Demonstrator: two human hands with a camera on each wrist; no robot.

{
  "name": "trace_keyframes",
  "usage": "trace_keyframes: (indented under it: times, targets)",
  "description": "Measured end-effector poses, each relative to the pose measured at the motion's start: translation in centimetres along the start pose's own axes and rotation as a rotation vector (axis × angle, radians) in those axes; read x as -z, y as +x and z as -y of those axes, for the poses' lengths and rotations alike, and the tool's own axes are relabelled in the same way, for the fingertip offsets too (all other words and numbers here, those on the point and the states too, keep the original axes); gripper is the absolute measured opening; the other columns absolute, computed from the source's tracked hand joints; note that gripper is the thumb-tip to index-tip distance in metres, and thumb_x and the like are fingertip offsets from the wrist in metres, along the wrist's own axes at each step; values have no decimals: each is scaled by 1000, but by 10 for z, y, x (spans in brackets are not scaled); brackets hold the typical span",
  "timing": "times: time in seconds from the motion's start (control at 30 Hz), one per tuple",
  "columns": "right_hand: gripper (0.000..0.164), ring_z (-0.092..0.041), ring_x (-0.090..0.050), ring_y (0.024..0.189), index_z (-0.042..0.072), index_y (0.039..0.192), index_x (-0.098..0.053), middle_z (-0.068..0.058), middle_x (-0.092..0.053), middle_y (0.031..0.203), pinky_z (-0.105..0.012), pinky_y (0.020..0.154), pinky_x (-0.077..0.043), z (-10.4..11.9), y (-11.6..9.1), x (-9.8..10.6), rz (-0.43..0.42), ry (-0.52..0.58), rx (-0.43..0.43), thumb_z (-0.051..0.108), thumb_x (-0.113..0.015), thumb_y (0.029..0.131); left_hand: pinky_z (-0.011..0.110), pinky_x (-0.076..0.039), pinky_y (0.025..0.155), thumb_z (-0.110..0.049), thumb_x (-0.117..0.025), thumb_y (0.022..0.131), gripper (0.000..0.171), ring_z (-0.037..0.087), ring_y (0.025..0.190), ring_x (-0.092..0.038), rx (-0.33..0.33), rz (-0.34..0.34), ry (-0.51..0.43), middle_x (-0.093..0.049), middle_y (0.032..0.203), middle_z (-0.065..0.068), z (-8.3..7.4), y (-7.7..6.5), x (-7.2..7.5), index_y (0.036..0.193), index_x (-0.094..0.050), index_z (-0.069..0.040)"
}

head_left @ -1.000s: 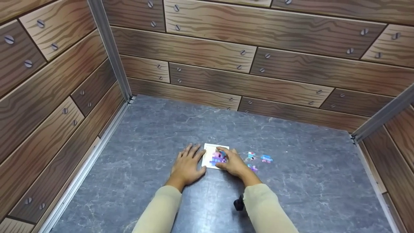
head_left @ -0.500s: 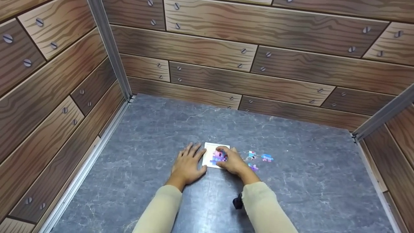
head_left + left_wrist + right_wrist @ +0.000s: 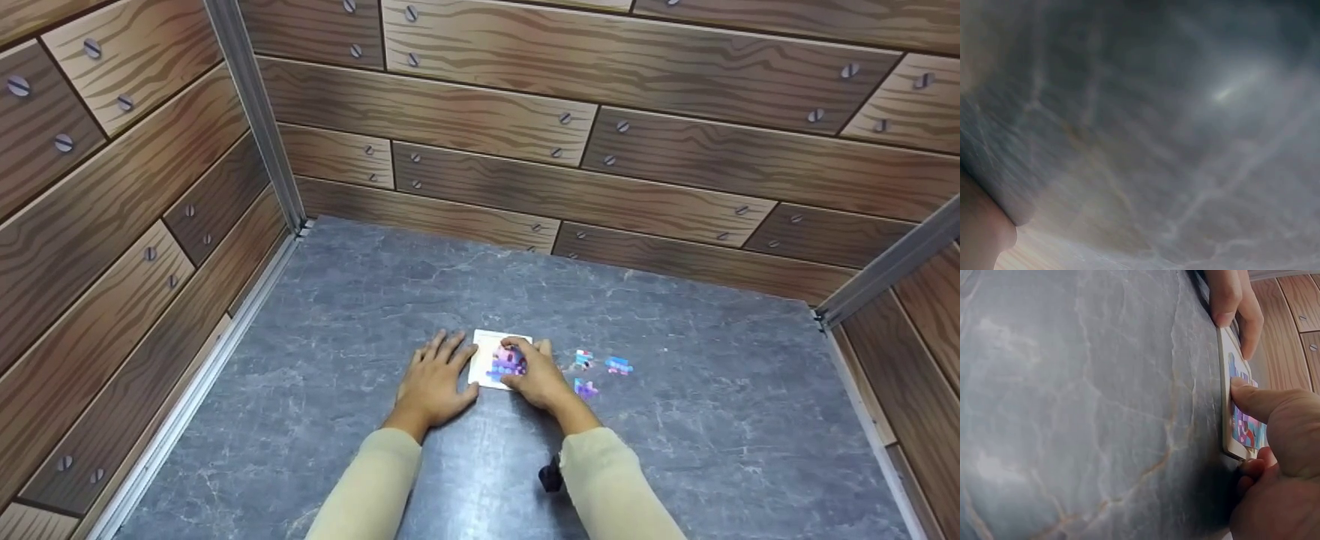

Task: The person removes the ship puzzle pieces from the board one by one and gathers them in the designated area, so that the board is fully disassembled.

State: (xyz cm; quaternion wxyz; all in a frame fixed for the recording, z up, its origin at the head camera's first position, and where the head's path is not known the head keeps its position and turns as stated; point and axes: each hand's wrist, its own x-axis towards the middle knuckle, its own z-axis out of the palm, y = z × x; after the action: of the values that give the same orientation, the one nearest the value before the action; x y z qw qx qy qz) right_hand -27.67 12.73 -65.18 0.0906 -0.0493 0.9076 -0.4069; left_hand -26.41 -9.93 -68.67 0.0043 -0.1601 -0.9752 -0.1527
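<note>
A small white jigsaw tray (image 3: 484,341) lies flat between the hands, with joined pink, purple and blue jigsaw pieces (image 3: 506,364) in it. My left hand (image 3: 437,379) rests spread on the table, index fingertip and thumb tip at the tray's left edge. From the right, my right hand (image 3: 546,379) arches over the tray, holding a jigsaw piece between curved index finger and thumb; its palm side hides the tray's right part. In the right wrist view the thumb (image 3: 1249,394) presses on the pieces, and other fingers curl by the tray's near corner. The left wrist view shows mostly blurred tabletop.
Three loose jigsaw pieces lie right of the right hand: a blue-and-red one (image 3: 583,360), a blue-and-pink one (image 3: 619,365) and a purple one (image 3: 585,388). Wood-patterned walls (image 3: 480,97) enclose the grey marbled tabletop (image 3: 360,277) at the back and sides.
The right hand shifts slightly over the joined pieces, its fingers staying on them. The left hand keeps its place at the tray's edge.
</note>
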Motion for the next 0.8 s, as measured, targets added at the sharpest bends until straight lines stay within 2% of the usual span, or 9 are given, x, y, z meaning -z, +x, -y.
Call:
trace_keyframes:
  times: [0.27, 0.6, 0.7, 0.8]
  targets:
    - [60, -37, -62, 131, 21, 148, -62, -13, -55, 140, -60, 115, -47, -2, -1, -3, -2, -27, 31, 11, -84, 92, 61, -33, 130, -64, -52, 99, 71, 32, 169, -25, -10, -18, 0, -36, 178, -3, 1, -1, 0, 164, -45, -36]
    - [61, -39, -64, 127, 27, 145, -59, -16, -56, 139, -62, 109, -50, -1, -2, 1, 21, -27, 13, 11, -85, 91, 63, -32, 131, -63, -53, 99, 72, 33, 169, -25, -14, -15, -11, -36, 178, -3, 0, -1, -1, 165, -45, -36]
    - [60, -35, -64, 122, 28, 144, -60, -16, -57, 135, -58, 107, -50, -2, -2, 1, 17, 0, 16, 10, -84, 92, 63, -31, 131, -64, -52, 99, 72, 32, 170, -24, -8, -7, -4, -35, 178, -3, 0, -1, -1, 165, -44, -36]
    - [56, -30, -62, 112, 24, 141, -62, -16, -57, 128, -45, 97, -49, -4, -1, 1, 1, 73, 38, 5, -82, 93, 63, -31, 132, -64, -51, 99, 72, 31, 170, -23, 0, 2, -3, -34, 179, -4, 1, 0, 0, 165, -43, -37]
